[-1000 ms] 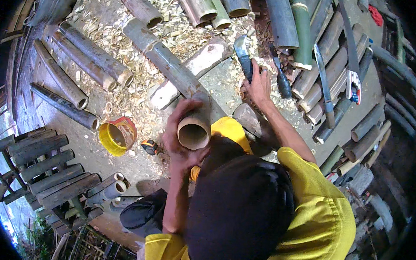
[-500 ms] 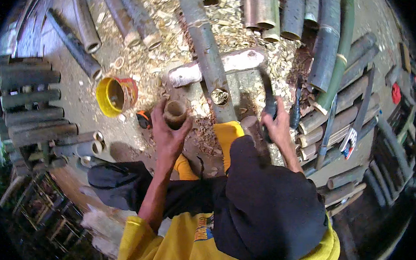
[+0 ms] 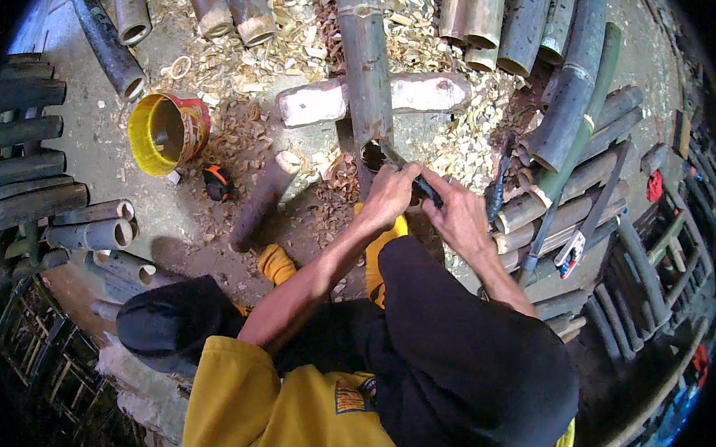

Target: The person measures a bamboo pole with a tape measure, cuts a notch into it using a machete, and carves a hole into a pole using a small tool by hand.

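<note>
My left hand [image 3: 388, 197] and my right hand [image 3: 460, 217] meet at the near end of a long bamboo tube [image 3: 366, 70], beside a dark hole [image 3: 373, 155] in its side. My right fingers are wrapped round the dark handle of a bladed hand tool [image 3: 394, 154]. The left fingers are closed on its front part, and its narrow tip reaches the hole. The fingers hide much of the tool. A short brown bamboo piece [image 3: 264, 198] with a pale cut end rests apart from my hands, next to my left foot.
The tube lies across a pale block [image 3: 315, 105] on the chip-strewn floor. A yellow bucket [image 3: 156, 136] and an orange-black tape measure [image 3: 217, 182] stand at the left. Bamboo tubes [image 3: 558, 104] and a saw [image 3: 594, 207] lie at the right; more bamboo is stacked left.
My left hand has let go of the short bamboo piece and moved right to the tool. My right hand has brought the tool left to the hole in the tube.
</note>
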{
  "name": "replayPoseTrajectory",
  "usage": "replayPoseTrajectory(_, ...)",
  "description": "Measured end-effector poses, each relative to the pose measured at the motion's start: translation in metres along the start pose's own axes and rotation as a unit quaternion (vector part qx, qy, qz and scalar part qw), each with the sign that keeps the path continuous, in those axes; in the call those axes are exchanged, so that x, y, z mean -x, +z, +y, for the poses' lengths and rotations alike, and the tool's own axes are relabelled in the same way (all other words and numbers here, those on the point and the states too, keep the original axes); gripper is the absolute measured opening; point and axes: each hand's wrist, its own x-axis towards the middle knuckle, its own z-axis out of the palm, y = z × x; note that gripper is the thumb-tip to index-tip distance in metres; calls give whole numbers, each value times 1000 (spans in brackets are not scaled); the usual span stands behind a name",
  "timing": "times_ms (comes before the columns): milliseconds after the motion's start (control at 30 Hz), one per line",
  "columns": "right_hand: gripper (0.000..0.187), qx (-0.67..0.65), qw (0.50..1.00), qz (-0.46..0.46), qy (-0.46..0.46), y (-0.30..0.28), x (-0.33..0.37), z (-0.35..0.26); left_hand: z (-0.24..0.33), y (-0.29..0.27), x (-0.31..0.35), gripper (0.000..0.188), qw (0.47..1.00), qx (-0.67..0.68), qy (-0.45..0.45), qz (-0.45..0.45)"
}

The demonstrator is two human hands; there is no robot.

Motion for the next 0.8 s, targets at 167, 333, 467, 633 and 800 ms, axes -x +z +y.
replayPoseTrajectory(167, 42, 178, 976, -100, -83, -45, -32, -22, 31, 4, 20, 37, 955, 294, -29, -31)
replayPoseTrajectory(333, 47, 320, 924, -132, -161, -57, -50, -38, 16, 1, 17, 39, 885, 459, 11, -77)
replayPoseTrajectory(467, 44, 360, 895, -122, -234, -60, -61, -46, 14, 0, 17, 34, 848, 521, 47, -85)
replayPoseTrajectory(633, 34, 409, 845, -93, -332, -55, -68, -51, 14, -2, 15, 31, 772, 626, -31, -112)
replayPoseTrajectory(800, 31, 475, 751, -88, -450, -59, -89, -49, -9, 5, 2, 36, 431, 837, -30, -334)
